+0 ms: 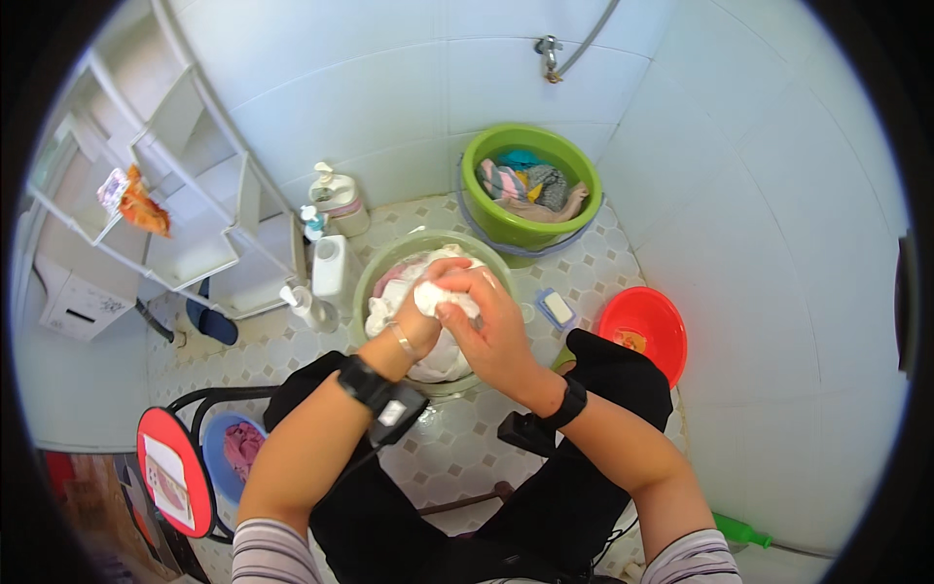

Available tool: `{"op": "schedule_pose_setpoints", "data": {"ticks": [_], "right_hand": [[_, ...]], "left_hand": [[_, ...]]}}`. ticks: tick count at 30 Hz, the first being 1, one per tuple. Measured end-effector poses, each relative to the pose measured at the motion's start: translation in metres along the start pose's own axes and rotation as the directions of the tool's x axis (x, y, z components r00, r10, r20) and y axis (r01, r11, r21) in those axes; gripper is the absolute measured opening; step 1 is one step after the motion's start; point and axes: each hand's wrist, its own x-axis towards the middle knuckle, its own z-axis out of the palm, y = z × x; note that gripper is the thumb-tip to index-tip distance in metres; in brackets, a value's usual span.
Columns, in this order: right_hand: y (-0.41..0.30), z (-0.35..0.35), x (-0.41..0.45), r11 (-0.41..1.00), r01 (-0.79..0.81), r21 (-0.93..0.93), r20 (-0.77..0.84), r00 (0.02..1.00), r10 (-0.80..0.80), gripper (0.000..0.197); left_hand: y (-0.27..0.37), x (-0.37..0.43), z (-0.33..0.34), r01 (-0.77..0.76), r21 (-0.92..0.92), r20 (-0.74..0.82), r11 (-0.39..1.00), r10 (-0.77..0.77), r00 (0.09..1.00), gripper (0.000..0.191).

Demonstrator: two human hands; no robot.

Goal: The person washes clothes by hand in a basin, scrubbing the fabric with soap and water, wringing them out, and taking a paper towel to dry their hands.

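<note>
Both of my hands are together above a pale green plastic basin (pixel 360 292) on the tiled floor between my legs. White wet cloth (pixel 438 361) and some pink cloth (pixel 398 276) lie in it. Bunched white fabric (pixel 438 298) is gripped between my left hand (pixel 416 321) and my right hand (pixel 490 328). The right thumb and fingers close on it from the right. Much of my left hand's fingers is hidden behind the fabric and the other hand.
Pump bottles (pixel 336 193) and a white bottle (pixel 330 274) stand left of the basin. Beyond it is a green bucket (pixel 529 233) of clothes. A soap dish (pixel 556 309) and a red basin (pixel 675 328) are at right; a white rack (pixel 197 164), blue basin (pixel 215 456) and red-seated folding chair (pixel 152 431) are at left.
</note>
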Motion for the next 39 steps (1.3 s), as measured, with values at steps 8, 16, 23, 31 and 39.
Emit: {"op": "schedule_pose_setpoints", "data": {"ticks": [8,16,23,31,39], "right_hand": [[0.021,-0.01,0.003,0.946,0.038,-0.322,0.021,0.999,-0.033,0.014],[0.023,-0.168,-0.037,0.811,-0.46,0.362,-0.244,0.793,0.558,0.013],[0.062,-0.323,-0.332,0.478,-0.878,-0.023,-0.673,0.367,0.642,0.01],[0.1,-0.336,-0.576,-0.113,-0.987,-0.112,-0.623,-0.018,0.782,0.036],[-0.073,-0.569,-0.443,0.708,-0.498,0.5,-0.858,-0.176,0.482,0.032]], "left_hand": [[0.017,-0.014,0.025,-0.346,0.926,0.373,0.147,-0.231,0.899,0.029],[0.019,-0.002,-0.026,-0.407,0.853,0.314,0.326,0.303,0.9,0.038],[0.019,-0.019,-0.018,-0.318,0.913,0.276,0.258,0.186,0.943,0.042],[0.004,-0.016,-0.059,-0.349,0.923,0.341,0.16,0.074,0.937,0.051],[-0.021,-0.002,-0.134,-0.289,0.957,0.285,0.012,0.134,0.949,0.055]]}}
